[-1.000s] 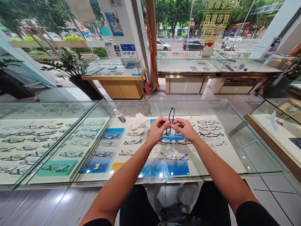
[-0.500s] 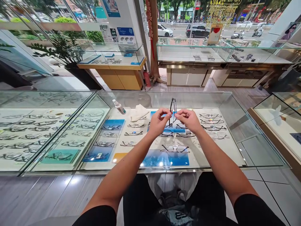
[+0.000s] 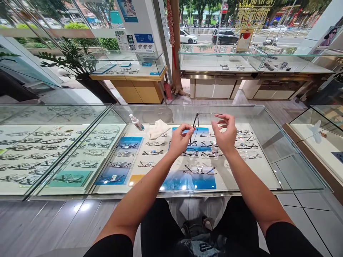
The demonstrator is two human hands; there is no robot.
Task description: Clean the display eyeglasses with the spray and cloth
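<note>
- Right past your knees: glass display case, frames inside
- Your left hand is pinching the glasses upright above it
- Your right hand is apart from the left, fingers by the outstretched temple, can't tell if gripping
- White cloth beside a spray bottle, off to your left
- Cars outside, way back
</note>
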